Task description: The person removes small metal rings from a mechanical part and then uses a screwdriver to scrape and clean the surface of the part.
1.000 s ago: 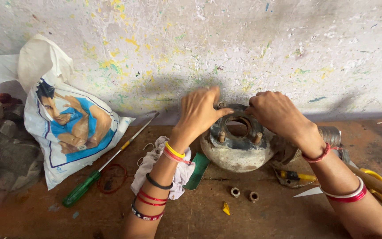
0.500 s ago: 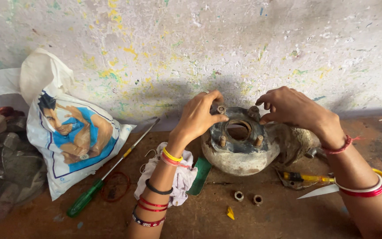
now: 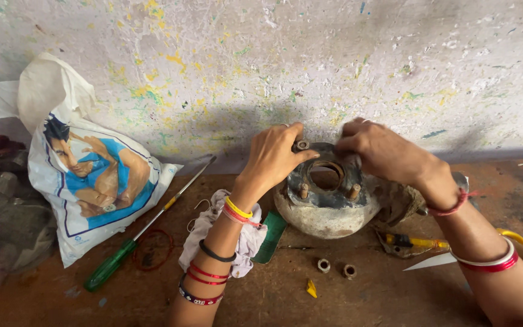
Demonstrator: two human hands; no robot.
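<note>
Nearest the viewer, on the worn brown bench (image 3: 346,303): a small yellow chip (image 3: 312,288) and two loose nuts (image 3: 335,267), lying side by side, just in front of the main item and not yet fitted. Left of these, a crumpled white rag (image 3: 204,227) under the left forearm, a green-handled screwdriver (image 3: 133,242) lying diagonally, a red rubber ring (image 3: 152,254); right, yellow-handled pliers (image 3: 410,242). Middle: round metal hub housing (image 3: 328,209), grimy and pale at its belly, resting on the bench against the wall, open bore facing up, threaded studs standing around the bore. The two near studs appear bare. Left hand (image 3: 273,158) curled over the rear left stud, thumb and fingers pinching a nut (image 3: 301,145) seated there. Right hand (image 3: 382,148) closed over the rear right stud, fingertips pressed together; what they pinch is hidden. Judged state: nuts going on at the back, two left on the bench, so roughly half remains. Far left: printed white plastic bag (image 3: 86,175). Behind all, paint-flecked wall (image 3: 273,66).
</note>
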